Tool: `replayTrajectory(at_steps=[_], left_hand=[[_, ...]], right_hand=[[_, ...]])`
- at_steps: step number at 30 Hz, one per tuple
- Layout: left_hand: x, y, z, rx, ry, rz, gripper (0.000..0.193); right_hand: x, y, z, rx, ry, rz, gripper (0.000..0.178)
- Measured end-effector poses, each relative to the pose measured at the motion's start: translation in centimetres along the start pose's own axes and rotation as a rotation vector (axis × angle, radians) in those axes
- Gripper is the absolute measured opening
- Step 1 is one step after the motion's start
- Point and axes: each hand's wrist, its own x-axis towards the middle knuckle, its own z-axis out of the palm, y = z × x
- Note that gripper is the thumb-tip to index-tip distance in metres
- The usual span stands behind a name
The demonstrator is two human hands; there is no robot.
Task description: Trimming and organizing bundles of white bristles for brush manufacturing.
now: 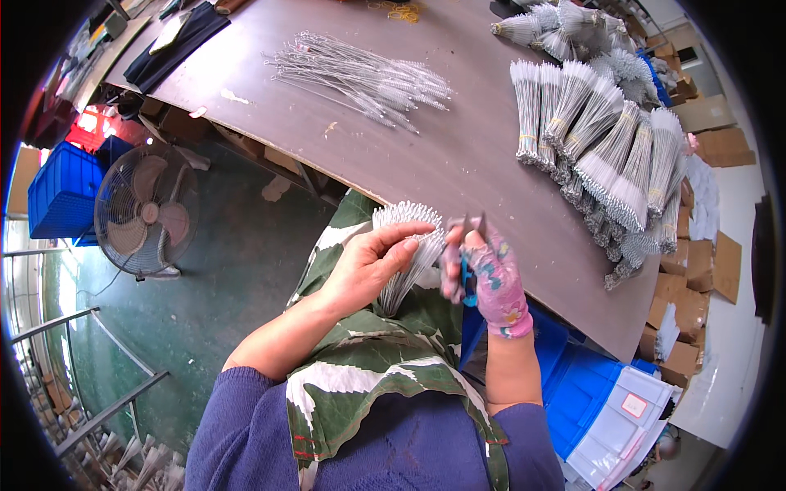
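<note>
My left hand (372,262) is bare. Its thumb and index finger reach across the upper part of a bundle of thin wire brushes (399,282), the other fingers hidden against it. This bundle stands nearly upright over my lap, pale wire ends uppermost. Just right of it, my right hand (491,282) wears a pink floral glove with bare fingertips. It is closed around blue-handled pliers or snips (469,282), whose two dark jaws point up and look slightly apart. Motion blurs the fingers there. Whether the tool touches a wire, I cannot tell.
Loose wire brushes (360,78) lie across the brown table (327,155). Tied brush bundles (606,147) are heaped at its right side. Yellow rubber bands (404,11) rest at the far edge. A floor fan (147,213) stands left; blue and clear bins (602,401) sit lower right.
</note>
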Motion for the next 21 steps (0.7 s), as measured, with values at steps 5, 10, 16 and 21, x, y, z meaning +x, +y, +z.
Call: replayTrajectory(at_steps=[5, 10, 16, 21], left_hand=[[0.1, -0.2, 0.1, 0.008, -0.018, 0.001, 0.025], [0.0, -0.6, 0.1, -0.015, -0.017, -0.003, 0.024], [-0.2, -0.4, -0.2, -0.066, -0.024, -0.066, 0.025], [-0.5, -0.2, 0.0, -0.146, -0.024, -0.109, 0.025]], right_hand=[[-0.8, 0.0, 0.2, -0.003, -0.128, 0.248, 0.031], [-0.7, 0.7, 0.2, 0.003, -0.118, 0.297, 0.031], [-0.5, 0.9, 0.3, 0.034, -0.123, 0.298, 0.031], [-0.6, 1.1, 0.1, 0.068, -0.151, 0.304, 0.030]])
